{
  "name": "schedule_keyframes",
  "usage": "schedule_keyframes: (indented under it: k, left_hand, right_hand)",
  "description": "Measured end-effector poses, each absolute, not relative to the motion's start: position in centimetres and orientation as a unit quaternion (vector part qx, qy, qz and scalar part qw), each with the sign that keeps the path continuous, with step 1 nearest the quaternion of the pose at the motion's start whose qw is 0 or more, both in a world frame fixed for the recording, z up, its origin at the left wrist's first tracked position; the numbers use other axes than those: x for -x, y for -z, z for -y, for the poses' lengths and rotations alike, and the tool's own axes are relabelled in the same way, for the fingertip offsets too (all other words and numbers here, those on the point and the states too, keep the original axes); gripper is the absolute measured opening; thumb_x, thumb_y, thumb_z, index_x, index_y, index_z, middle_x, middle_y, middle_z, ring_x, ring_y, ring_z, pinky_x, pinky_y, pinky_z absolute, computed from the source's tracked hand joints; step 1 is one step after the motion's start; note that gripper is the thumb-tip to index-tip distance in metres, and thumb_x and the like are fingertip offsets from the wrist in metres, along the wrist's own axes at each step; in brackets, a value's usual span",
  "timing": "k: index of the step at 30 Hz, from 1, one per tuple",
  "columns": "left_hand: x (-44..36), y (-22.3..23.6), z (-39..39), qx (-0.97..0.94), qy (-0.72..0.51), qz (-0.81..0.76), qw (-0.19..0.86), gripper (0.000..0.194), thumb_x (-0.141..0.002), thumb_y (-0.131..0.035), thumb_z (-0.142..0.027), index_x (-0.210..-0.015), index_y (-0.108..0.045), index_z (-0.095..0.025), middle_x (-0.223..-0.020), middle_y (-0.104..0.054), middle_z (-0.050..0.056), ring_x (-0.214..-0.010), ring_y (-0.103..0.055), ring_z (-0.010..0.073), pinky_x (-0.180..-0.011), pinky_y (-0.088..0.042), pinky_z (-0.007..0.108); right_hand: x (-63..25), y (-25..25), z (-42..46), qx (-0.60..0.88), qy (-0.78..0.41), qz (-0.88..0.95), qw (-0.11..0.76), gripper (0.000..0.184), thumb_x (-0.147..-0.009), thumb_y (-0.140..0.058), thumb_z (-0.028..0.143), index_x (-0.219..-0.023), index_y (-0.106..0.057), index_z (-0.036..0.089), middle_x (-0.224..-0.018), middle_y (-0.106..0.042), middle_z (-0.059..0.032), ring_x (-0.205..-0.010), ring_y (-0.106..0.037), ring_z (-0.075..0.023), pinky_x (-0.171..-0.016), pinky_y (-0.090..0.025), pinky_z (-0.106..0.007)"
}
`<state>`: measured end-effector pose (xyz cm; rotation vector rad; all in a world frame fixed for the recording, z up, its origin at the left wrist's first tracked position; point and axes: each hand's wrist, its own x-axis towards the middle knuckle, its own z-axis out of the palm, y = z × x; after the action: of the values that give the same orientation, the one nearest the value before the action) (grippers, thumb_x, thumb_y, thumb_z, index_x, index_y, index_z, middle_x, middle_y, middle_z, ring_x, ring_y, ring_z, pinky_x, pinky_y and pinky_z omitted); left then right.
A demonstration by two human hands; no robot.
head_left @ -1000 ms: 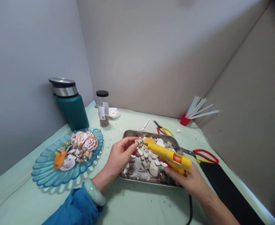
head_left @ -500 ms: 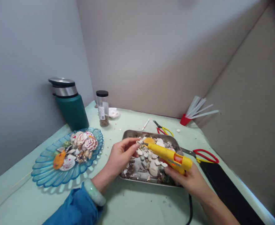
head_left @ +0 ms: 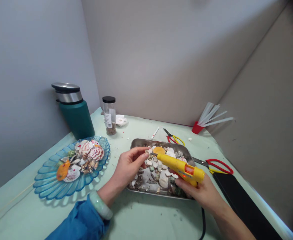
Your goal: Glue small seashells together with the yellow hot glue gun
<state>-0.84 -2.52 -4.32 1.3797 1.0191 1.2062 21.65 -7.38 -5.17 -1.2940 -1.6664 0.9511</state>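
Note:
My right hand (head_left: 198, 188) is wrapped round the grip of a yellow glue gun (head_left: 176, 164), whose small red light is lit. Its dark nozzle points left, to the fingertips of my left hand (head_left: 128, 166). Thumb and forefinger of that hand pinch a small shell (head_left: 149, 152), which the nozzle seems to touch; the fingers partly cover it. Below both hands lies a metal tray (head_left: 158, 192) of loose shells, with a round orange shell (head_left: 159, 151) near its far side.
A blue scalloped plate (head_left: 46, 186) of shells stands left, a green bottle (head_left: 77, 120) and clear jar (head_left: 110, 116) behind it. Two scissors (head_left: 175, 138), a marker (head_left: 155, 133), a red cup (head_left: 197, 128) of glue sticks and a black slab (head_left: 238, 200) lie around the tray.
The glue gun has shifted very slightly to the left at my left fingertips. Otherwise the hands and things stay in place.

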Motion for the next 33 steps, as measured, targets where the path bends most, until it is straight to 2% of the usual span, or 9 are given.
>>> schedule_keyframes:
  k: [4, 15, 22, 25, 33]
  left_hand:
    - [0.90, 4.60, 2.42, -0.573, -0.498, -0.423, 0.495, 0.029, -0.080, -0.064, -0.031, -0.103, -0.070, -0.014, -0.080, -0.068, 0.003, -0.056, -0.056, 0.0086, -0.055, -0.046, 0.019]
    - [0.87, 4.55, 2.42, -0.571, -0.498, -0.426, 0.495, 0.029, -0.080, -0.064, -0.031, -0.103, -0.070, -0.014, -0.075, -0.068, 0.002, -0.055, -0.055, 0.0087, -0.054, -0.046, 0.019]
    - [0.82, 4.31, 2.34, -0.565, -0.502, -0.425, 0.498, 0.029, -0.079, -0.065, -0.030, -0.102, -0.071, -0.014, -0.076, -0.069, 0.003, -0.054, -0.055, 0.0083, -0.054, -0.046, 0.018]
    - [0.82, 4.16, 2.35, -0.563, -0.502, -0.430, 0.497, 0.029, -0.078, -0.066, -0.030, -0.101, -0.071, -0.013, -0.071, -0.068, 0.002, -0.054, -0.055, 0.0088, -0.053, -0.046, 0.018]
    - [0.84, 4.39, 2.46, -0.564, -0.503, -0.424, 0.499, 0.031, -0.077, -0.066, -0.032, -0.101, -0.071, -0.013, -0.072, -0.067, 0.002, -0.054, -0.054, 0.0097, -0.054, -0.047, 0.020]
  right_hand:
    - [-21.75, 5.30, 7.41, 0.513, -0.385, 0.655, 0.398, 0.033, -0.078, -0.066, 0.040, -0.098, -0.071, 0.015, -0.049, -0.047, 0.0031, -0.050, -0.051, -0.0154, -0.045, -0.045, -0.024]
    - [-21.52, 4.68, 7.60, 0.514, -0.386, 0.665, 0.380, 0.030, -0.079, -0.064, 0.038, -0.096, -0.071, 0.013, -0.071, -0.063, -0.0032, -0.056, -0.053, -0.0145, -0.050, -0.046, -0.024]
    - [-21.58, 4.86, 7.52, 0.526, -0.369, 0.673, 0.366, 0.027, -0.080, -0.062, 0.039, -0.083, -0.070, 0.014, -0.061, -0.056, -0.0005, -0.052, -0.048, -0.0136, -0.047, -0.042, -0.023]
    - [-21.58, 4.99, 7.46, 0.526, -0.346, 0.687, 0.363, 0.027, -0.080, -0.062, 0.040, -0.074, -0.066, 0.014, -0.061, -0.054, -0.0002, -0.054, -0.048, -0.0136, -0.048, -0.042, -0.023]
    - [-21.35, 4.60, 7.66, 0.508, -0.301, 0.723, 0.360, 0.026, -0.082, -0.060, 0.036, -0.066, -0.052, 0.017, -0.057, -0.046, 0.0033, -0.050, -0.040, -0.0100, -0.044, -0.034, -0.021]
